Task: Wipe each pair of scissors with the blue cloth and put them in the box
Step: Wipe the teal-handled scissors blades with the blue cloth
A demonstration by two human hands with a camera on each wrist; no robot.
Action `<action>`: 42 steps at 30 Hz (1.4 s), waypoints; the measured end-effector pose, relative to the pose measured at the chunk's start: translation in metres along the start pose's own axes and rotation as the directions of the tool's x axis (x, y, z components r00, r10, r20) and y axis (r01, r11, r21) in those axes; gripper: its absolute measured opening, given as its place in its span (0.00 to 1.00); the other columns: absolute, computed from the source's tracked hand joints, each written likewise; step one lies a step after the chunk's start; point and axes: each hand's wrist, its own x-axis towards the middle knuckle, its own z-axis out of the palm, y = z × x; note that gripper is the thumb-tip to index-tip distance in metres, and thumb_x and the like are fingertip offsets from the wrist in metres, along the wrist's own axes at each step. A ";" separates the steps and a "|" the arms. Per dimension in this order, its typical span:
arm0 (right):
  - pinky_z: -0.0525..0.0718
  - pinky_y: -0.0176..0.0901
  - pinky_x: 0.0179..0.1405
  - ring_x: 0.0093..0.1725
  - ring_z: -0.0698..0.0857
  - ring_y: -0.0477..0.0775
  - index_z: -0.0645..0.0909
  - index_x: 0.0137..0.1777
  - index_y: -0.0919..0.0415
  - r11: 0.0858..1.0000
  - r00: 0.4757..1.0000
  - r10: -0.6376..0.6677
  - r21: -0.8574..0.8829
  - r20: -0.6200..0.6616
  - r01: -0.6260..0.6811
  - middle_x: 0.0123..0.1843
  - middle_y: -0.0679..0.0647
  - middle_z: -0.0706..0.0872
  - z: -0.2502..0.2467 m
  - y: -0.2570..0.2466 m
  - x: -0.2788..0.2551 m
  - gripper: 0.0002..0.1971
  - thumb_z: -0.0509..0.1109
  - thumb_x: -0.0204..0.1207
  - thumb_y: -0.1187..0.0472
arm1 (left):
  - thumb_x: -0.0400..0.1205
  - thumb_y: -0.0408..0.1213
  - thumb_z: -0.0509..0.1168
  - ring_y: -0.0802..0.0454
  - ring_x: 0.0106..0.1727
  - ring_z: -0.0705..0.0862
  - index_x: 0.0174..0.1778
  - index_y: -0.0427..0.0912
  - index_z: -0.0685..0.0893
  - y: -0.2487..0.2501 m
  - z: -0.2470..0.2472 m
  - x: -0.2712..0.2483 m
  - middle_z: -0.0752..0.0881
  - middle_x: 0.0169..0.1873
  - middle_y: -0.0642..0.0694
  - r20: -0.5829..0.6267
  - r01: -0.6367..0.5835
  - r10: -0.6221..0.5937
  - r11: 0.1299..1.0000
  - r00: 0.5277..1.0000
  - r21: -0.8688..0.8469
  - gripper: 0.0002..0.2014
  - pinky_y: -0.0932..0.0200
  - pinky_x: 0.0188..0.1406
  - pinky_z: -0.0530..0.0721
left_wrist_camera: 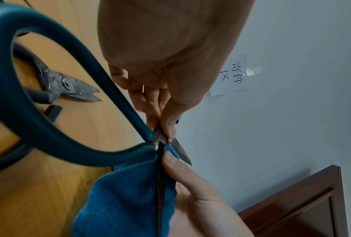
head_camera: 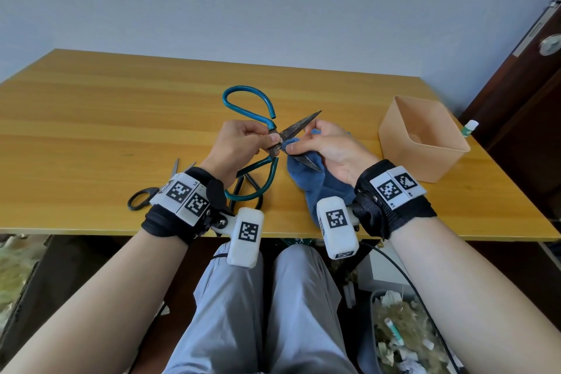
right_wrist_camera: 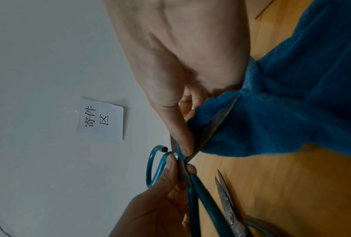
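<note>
While we've got the blue cloth pinched on the lower blade by the right hand, the risk is bare fingertips sliding onto the edge: blades are spread wide, thin, pointed, dull pitted steel. Left hand pinches the teal-handled scissors at the pivot, just left of the cloth; a loose pinch lets them swing. Cloth is soft terry and could snag on a tip. Two more pairs lie on the desk left of the cloth. Tan box, smooth-walled, sits right of it.
</note>
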 end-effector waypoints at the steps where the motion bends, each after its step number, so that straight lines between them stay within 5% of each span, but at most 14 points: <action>1: 0.83 0.52 0.49 0.45 0.87 0.59 0.70 0.42 0.56 1.000 1.000 -0.004 -0.017 -0.011 0.004 0.39 0.58 0.89 0.000 0.000 -0.001 0.24 0.84 0.62 0.72 | 0.81 0.35 0.74 0.70 0.24 0.79 0.44 0.35 0.88 0.002 0.000 0.000 0.87 0.31 0.47 0.001 0.000 0.000 1.000 1.000 0.005 0.06 0.75 0.30 0.75; 4: 0.81 0.53 0.49 0.46 0.86 0.58 0.70 0.41 0.53 0.998 0.999 0.005 -0.057 -0.036 -0.007 0.46 0.61 0.87 0.001 0.001 -0.001 0.30 0.90 0.49 0.60 | 0.81 0.36 0.74 0.70 0.24 0.79 0.46 0.35 0.88 0.004 0.000 0.000 0.87 0.31 0.48 0.001 -0.001 0.001 1.000 1.000 0.007 0.06 0.67 0.37 0.75; 11: 0.86 0.47 0.40 0.39 0.89 0.55 0.73 0.50 0.59 0.999 0.999 0.031 0.019 0.025 -0.031 0.36 0.54 0.90 -0.004 0.002 -0.002 0.21 0.80 0.68 0.76 | 0.80 0.36 0.75 0.68 0.26 0.79 0.52 0.32 0.88 0.003 0.002 -0.001 0.88 0.31 0.48 -0.029 0.020 -0.020 1.000 0.999 -0.015 0.11 0.65 0.38 0.74; 17: 0.88 0.51 0.48 0.52 0.89 0.61 0.74 0.65 0.62 0.997 0.995 0.079 -0.015 0.055 -0.078 0.55 0.64 0.87 -0.004 0.003 -0.001 0.27 0.77 0.69 0.79 | 0.80 0.34 0.75 0.56 0.36 0.81 0.42 0.40 0.86 0.004 0.003 -0.008 0.90 0.36 0.40 0.009 0.016 -0.016 1.000 1.000 -0.001 0.05 0.63 0.38 0.74; 24: 0.86 0.60 0.59 0.50 0.87 0.58 0.76 0.50 0.57 0.992 0.996 0.030 -0.120 -0.079 -0.039 0.52 0.61 0.86 -0.001 0.009 -0.002 0.24 0.87 0.61 0.67 | 0.80 0.35 0.75 0.64 0.30 0.82 0.50 0.33 0.87 0.002 0.002 -0.006 0.90 0.34 0.44 -0.012 0.027 -0.026 0.999 1.000 0.020 0.09 0.63 0.39 0.74; 27: 0.85 0.57 0.57 0.49 0.86 0.55 0.76 0.49 0.55 0.983 0.996 0.016 -0.180 -0.084 -0.031 0.54 0.59 0.86 0.000 0.009 -0.002 0.24 0.88 0.61 0.62 | 0.80 0.37 0.75 0.58 0.36 0.81 0.52 0.32 0.88 -0.001 0.000 -0.003 0.90 0.37 0.43 -0.007 0.042 -0.042 0.999 0.999 0.028 0.12 0.62 0.39 0.74; 32: 0.84 0.58 0.56 0.49 0.87 0.60 0.76 0.47 0.55 0.983 0.997 0.002 -0.184 -0.079 -0.017 0.44 0.57 0.89 -0.005 0.009 -0.001 0.19 0.83 0.65 0.71 | 0.81 0.35 0.74 0.61 0.32 0.80 0.46 0.34 0.90 -0.003 -0.001 -0.004 0.89 0.32 0.46 0.001 0.026 -0.026 0.999 1.000 0.042 0.07 0.61 0.39 0.74; 36: 0.77 0.43 0.42 0.47 0.84 0.53 0.77 0.43 0.54 0.988 0.969 -0.096 -0.143 -0.227 0.065 0.47 0.55 0.86 -0.016 0.015 -0.004 0.17 0.83 0.66 0.67 | 0.81 0.34 0.73 0.65 0.29 0.81 0.43 0.31 0.91 -0.007 -0.005 -0.003 0.90 0.33 0.46 -0.025 0.029 -0.027 0.998 0.999 0.052 0.08 0.62 0.40 0.75; 42: 0.78 0.37 0.47 0.44 0.84 0.44 0.84 0.50 0.59 0.997 0.993 -0.067 -0.034 -0.093 0.065 0.42 0.45 0.88 -0.009 0.013 -0.012 0.11 0.76 0.78 0.51 | 0.82 0.36 0.73 0.55 0.38 0.80 0.37 0.37 0.91 -0.011 -0.005 -0.002 0.91 0.37 0.44 -0.040 0.053 -0.051 0.998 0.998 0.036 0.09 0.60 0.41 0.75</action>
